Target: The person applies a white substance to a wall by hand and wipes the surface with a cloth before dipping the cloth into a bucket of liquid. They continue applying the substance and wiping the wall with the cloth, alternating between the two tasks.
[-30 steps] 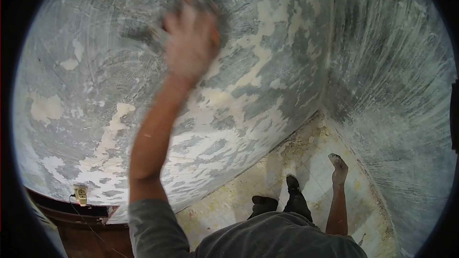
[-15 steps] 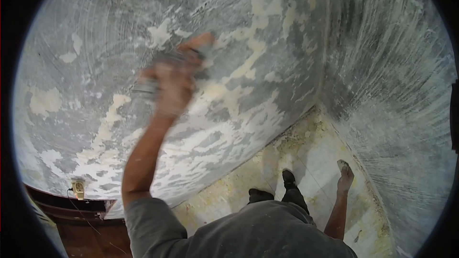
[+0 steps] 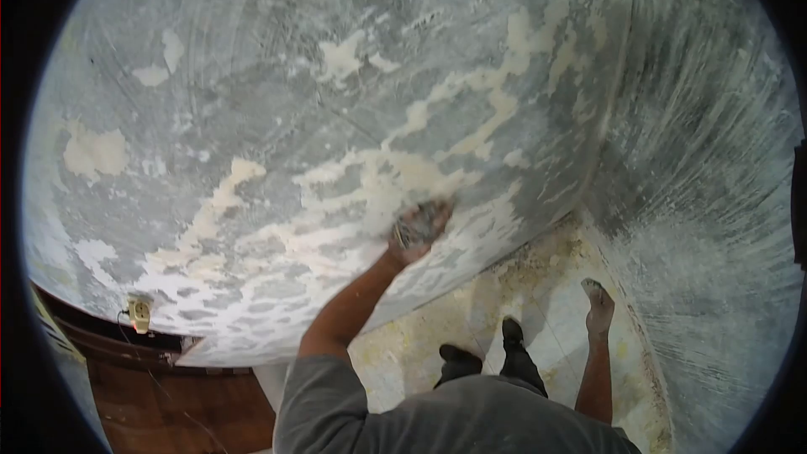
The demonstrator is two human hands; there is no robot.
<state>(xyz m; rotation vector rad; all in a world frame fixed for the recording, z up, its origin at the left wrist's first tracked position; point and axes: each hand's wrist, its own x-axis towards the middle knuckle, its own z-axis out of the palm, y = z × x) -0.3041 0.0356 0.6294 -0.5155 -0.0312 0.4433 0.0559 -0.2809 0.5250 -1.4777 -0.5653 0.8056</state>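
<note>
My left hand (image 3: pixel 408 250) is on the grey, patchy wall (image 3: pixel 277 109), low down among the cream and white patches. Its fingers are closed round a grey, dusty pad-like thing (image 3: pixel 423 223), smeared by motion, whose exact kind I cannot make out. My right hand (image 3: pixel 598 307) hangs at my side above the floor, away from the wall. Pale dust covers its fingers, which point downward, loosely stretched, and nothing shows in them.
A streaked grey wall (image 3: pixel 714 202) meets the patchy one at a corner on the right. My dark shoes (image 3: pixel 514 332) stand on the stained pale floor (image 3: pixel 538 286). At lower left are a socket with a plug (image 3: pixel 139 313), a thin cord and a brown wooden surface (image 3: pixel 168 408).
My left hand has swept down and to the right across the wall with the grey thing. The view has shifted slightly. My right hand hangs much as before.
</note>
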